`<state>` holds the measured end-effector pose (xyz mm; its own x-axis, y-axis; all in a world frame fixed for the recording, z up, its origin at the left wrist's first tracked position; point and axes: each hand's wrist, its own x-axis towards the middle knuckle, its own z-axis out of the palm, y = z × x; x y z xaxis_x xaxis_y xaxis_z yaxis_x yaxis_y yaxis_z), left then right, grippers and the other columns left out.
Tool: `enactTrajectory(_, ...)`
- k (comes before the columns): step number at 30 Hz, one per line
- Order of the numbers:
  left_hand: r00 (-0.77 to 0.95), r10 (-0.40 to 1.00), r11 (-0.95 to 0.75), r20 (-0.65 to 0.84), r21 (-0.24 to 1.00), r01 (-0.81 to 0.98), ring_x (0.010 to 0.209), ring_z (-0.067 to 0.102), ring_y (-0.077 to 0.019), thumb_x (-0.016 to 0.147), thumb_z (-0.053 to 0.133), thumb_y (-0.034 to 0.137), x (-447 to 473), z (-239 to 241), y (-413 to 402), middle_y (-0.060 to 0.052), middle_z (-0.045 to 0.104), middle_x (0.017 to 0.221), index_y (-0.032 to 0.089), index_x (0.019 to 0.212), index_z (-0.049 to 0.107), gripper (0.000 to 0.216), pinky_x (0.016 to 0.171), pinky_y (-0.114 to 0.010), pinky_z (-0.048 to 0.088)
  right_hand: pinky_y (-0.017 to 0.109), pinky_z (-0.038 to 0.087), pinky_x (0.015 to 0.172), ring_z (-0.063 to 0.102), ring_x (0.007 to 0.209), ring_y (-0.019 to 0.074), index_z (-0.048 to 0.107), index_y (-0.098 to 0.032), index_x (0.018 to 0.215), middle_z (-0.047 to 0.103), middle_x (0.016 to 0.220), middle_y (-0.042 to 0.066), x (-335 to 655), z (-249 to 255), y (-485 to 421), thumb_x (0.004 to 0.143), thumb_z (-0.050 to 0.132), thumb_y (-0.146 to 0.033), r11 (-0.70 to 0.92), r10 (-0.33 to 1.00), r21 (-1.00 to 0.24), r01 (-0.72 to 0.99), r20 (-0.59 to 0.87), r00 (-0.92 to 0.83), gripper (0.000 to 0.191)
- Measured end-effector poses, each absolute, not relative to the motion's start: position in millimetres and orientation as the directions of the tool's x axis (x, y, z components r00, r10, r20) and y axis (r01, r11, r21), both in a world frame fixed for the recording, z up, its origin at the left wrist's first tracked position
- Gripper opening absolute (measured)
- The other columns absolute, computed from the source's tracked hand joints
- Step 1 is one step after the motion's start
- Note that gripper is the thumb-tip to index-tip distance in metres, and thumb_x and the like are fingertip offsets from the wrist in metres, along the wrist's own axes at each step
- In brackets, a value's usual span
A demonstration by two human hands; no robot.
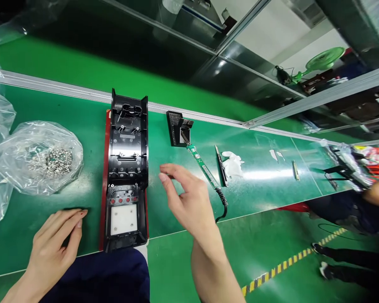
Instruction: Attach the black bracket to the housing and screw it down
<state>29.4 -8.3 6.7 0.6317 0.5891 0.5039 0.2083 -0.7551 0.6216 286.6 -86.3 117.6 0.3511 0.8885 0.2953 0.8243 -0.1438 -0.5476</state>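
Observation:
A long black plastic housing (126,168) lies open side up on the green bench (249,185), with a white square pad near its close end and a red edge under it. My left hand (55,244) rests flat on the bench, left of the housing, fingers apart and holding nothing. My right hand (185,200) hovers just right of the housing, fingers loosely curled and apart, nothing visible in them. A green-handled soldering iron (205,168) lies beyond my right hand, its tip in a black stand (178,128).
A clear plastic bag of small metal screws (42,158) sits at the left, more plastic film beside it. Black tweezers (221,166) and a white wad (233,162) lie right of the iron. Another person (363,219) sits at the bench's far right.

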Motion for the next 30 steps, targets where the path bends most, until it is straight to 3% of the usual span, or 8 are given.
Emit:
enactTrajectory(4, 0.627, 0.593, -0.747, 0.505, 0.636, 0.194, 0.086, 0.056, -0.0131, 0.080, 0.055, -0.006, 29, 5, -9, -0.008, 0.062, 0.094, 0.009, 0.100, 0.060, 0.025, 0.079, -0.029, 0.046, 0.023, 0.046, 0.077, 0.059, 0.085, 0.0126, 0.064, -0.008, 0.091, 0.063, 0.093, 0.003, 298, 139, -41, 0.092, 0.052, -0.013, -0.096, 0.938, -0.330, 0.939, 0.286, 0.196, 0.013)
enactTrajectory(8, 0.598, 0.618, -0.733, 0.510, 0.648, 0.206, 0.087, 0.057, -0.0136, 0.081, 0.054, -0.005, 30, -1, -11, -0.006, 0.062, 0.095, 0.011, 0.103, 0.059, 0.027, 0.081, -0.030, 0.046, 0.030, 0.047, 0.082, 0.057, 0.101, 0.0185, 0.063, -0.014, 0.108, 0.059, 0.111, 0.002, 301, 143, 9, 0.093, 0.051, -0.016, -0.237, 0.971, -0.038, 0.971, -0.014, 0.237, 0.020)
enactTrajectory(11, 0.582, 0.641, -0.718, 0.500, 0.658, 0.226, 0.088, 0.057, -0.0135, 0.083, 0.053, -0.004, 30, -5, -13, -0.004, 0.062, 0.097, 0.014, 0.106, 0.058, 0.030, 0.082, -0.030, 0.045, 0.032, 0.047, 0.080, 0.055, 0.104, 0.0219, 0.062, -0.015, 0.111, 0.058, 0.111, 0.004, 301, 138, 35, 0.093, 0.048, -0.014, -0.164, 0.964, 0.169, 0.972, -0.180, 0.193, 0.023)
enactTrajectory(15, 0.560, 0.651, -0.710, 0.513, 0.672, 0.210, 0.090, 0.057, -0.0120, 0.084, 0.049, -0.005, 25, -3, -17, -0.005, 0.061, 0.099, 0.015, 0.108, 0.057, 0.032, 0.083, -0.028, 0.046, 0.034, 0.046, 0.079, 0.056, 0.100, 0.0270, 0.066, -0.009, 0.098, 0.061, 0.097, 0.009, 307, 130, 54, 0.088, 0.049, -0.008, -0.039, 0.960, 0.221, 0.974, -0.261, 0.098, 0.019)
enactTrajectory(19, 0.511, 0.632, -0.742, 0.583, 0.646, 0.180, 0.091, 0.057, -0.0129, 0.079, 0.049, -0.010, 11, 12, -9, -0.008, 0.061, 0.099, 0.010, 0.107, 0.056, 0.035, 0.081, -0.027, 0.048, 0.033, 0.046, 0.083, 0.058, 0.098, 0.0249, 0.067, -0.009, 0.097, 0.062, 0.098, 0.008, 312, 136, 63, 0.090, 0.049, -0.012, 0.012, 0.953, 0.218, 0.976, -0.298, 0.055, 0.019)
enactTrajectory(24, 0.416, 0.567, -0.816, 0.711, 0.413, 0.405, 0.089, 0.058, -0.0184, 0.075, 0.056, -0.008, -13, 35, 38, -0.012, 0.060, 0.096, 0.007, 0.104, 0.057, 0.033, 0.077, -0.031, 0.049, 0.032, 0.045, 0.089, 0.058, 0.101, 0.0250, 0.068, -0.009, 0.098, 0.063, 0.101, 0.008, 315, 176, 71, 0.090, 0.051, -0.012, -0.002, 0.978, 0.250, 0.968, -0.199, 0.054, 0.020)
enactTrajectory(28, 0.487, 0.676, -0.610, 0.554, 0.048, 0.791, 0.090, 0.057, -0.0306, 0.083, 0.057, 0.029, -29, 27, 75, -0.016, 0.058, 0.106, 0.007, 0.105, 0.059, 0.031, 0.067, -0.039, 0.048, 0.035, 0.046, 0.088, 0.059, 0.101, 0.0272, 0.070, -0.010, 0.099, 0.063, 0.101, 0.008, 329, 216, 79, 0.087, 0.055, -0.013, -0.139, 0.986, 0.310, 0.941, -0.045, 0.160, 0.019)
enactTrajectory(30, 0.480, 0.747, -0.520, 0.459, -0.046, 0.853, 0.079, 0.057, -0.0273, 0.086, 0.046, 0.026, -35, 17, 88, -0.013, 0.059, 0.094, 0.009, 0.090, 0.062, 0.023, 0.054, -0.033, 0.042, 0.037, 0.047, 0.086, 0.059, 0.098, 0.0291, 0.070, -0.009, 0.099, 0.064, 0.098, 0.009, 344, 232, 80, 0.085, 0.058, -0.012, -0.217, 0.975, 0.300, 0.929, 0.017, 0.222, 0.019)
